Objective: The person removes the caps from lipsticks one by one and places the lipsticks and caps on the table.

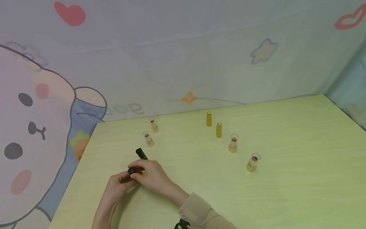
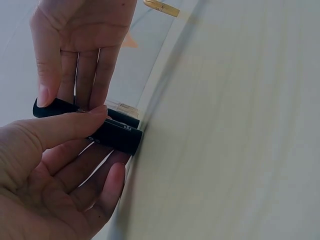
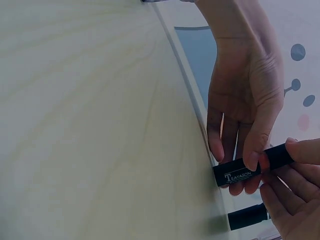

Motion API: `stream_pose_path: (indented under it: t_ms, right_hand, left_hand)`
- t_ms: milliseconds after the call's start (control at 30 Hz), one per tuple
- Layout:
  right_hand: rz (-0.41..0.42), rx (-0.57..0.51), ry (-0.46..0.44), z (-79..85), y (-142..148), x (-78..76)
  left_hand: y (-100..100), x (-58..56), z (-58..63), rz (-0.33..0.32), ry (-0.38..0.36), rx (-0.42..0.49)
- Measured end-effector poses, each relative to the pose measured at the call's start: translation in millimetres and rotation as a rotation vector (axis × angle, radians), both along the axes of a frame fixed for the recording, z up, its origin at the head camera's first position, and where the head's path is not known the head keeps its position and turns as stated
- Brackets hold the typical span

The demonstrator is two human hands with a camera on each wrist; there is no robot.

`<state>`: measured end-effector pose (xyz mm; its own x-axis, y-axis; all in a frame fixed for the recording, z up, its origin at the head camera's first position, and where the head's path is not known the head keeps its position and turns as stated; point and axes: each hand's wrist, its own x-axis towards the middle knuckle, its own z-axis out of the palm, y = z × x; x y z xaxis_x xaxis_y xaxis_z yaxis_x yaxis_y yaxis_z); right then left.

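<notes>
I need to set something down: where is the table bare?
Widest patch: table right of the rightmost lipstick. Another: the middle, between the left lipsticks and gold tubes. Crowded: left, where left hand and right hand hold one black tube close by a standing tube.

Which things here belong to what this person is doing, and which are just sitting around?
Part of the job:
left hand
right hand
black tube, held by both hands

Apparently just there for now:
second black tube, close beyond the hands
four clear-topped lipsticks
two gold tubes
patterned backdrop
</notes>
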<state>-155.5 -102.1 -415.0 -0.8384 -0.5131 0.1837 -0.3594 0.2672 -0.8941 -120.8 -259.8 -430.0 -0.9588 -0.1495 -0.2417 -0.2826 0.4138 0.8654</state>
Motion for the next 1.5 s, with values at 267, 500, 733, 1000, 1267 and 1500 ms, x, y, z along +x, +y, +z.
stream_pose_path:
  t_ms: [267,500,733,1000,1267,1500]
  right_hand:
    - [-0.002,0.004,0.001,-1.3,0.5,0.4]
    - [-0.008,-0.022,-0.004,-1.6,1.9,1.2]
    - [-0.008,-0.014,0.02,-0.9,3.9,1.0]
    - [-0.01,-0.007,0.02,0.7,6.3,0.9]
    - [-0.008,-0.008,0.015,1.7,7.2,0.6]
    - [-0.022,0.009,0.036,2.3,6.5,-1.1]
  left_hand:
    - [0.6,0.8,0.6,-0.002,-0.001,-0.019]
    - [2.6,0.5,2.1,0.005,0.002,-0.004]
    - [2.2,0.1,0.9,-0.019,0.008,0.031]
    - [1.1,1.3,2.3,-0.06,0.008,0.069]
    - [0.2,2.6,4.1,-0.071,0.006,0.096]
    - [-1.7,1.7,4.5,-0.088,0.012,0.095]
